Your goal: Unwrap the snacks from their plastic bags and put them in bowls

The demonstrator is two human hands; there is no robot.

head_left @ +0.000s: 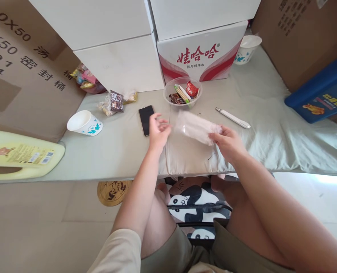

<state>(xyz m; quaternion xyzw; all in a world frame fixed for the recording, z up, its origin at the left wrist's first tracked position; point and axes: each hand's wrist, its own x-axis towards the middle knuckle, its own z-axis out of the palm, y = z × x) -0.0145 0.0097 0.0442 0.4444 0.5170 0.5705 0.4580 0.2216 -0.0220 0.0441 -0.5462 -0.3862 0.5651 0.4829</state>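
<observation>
My right hand (227,142) pinches one end of a clear plastic packet (198,127), which looks whitish and is blurred by motion. What is inside the packet I cannot make out. Just left of it, my left hand (159,131) is raised with its fingers apart and slightly curled, holding nothing. Beside that hand a black smartphone (145,118) lies on the cloth. Behind the packet stands a clear round plastic bowl (182,93) with wrapped snacks and green-and-white sticks in it. To the right lies a white utility knife (233,118).
Paper cups stand at the left (85,123) and back right (247,49). Wrapped snacks (116,101) lie behind the left cup. A yellow jug (23,154) and a blue container (322,91) flank the cloth-covered surface (123,151). White boxes (199,57) and brown cartons (23,57) wall the back and sides.
</observation>
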